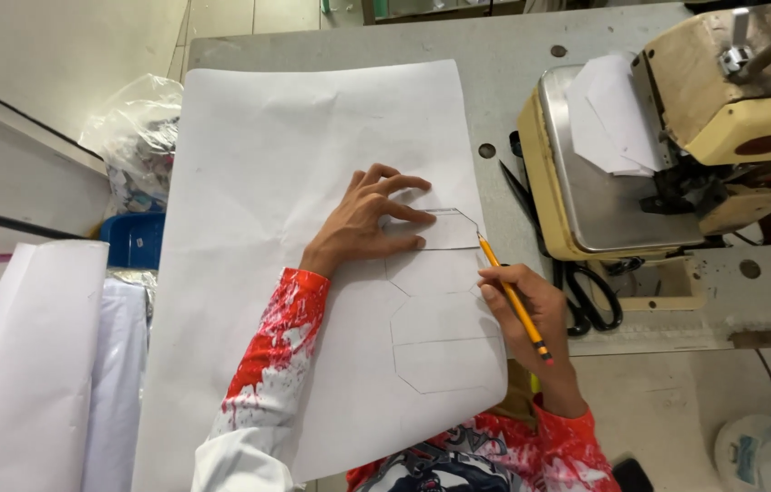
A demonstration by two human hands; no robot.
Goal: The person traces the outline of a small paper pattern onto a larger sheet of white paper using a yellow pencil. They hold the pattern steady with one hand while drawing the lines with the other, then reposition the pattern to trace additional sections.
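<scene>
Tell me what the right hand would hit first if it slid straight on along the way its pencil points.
The right hand aims its pencil up-left, tip at the small paper template. Going on, it would likely meet that template's edge first, then the left hand's fingers pressing it flat.

Grey table [504,55]: paper sheet [294,164], scissors [586,301].

we see our own two arms from above, both in long sleeves of one red and white garment. our left sleeve [262,383], at lower centre of the frame, is red with white splashes near the cuff and turns plain white toward the elbow. our right sleeve [576,446], at lower right, is red with white flecks. our hands are bare, without rings or watch.
</scene>
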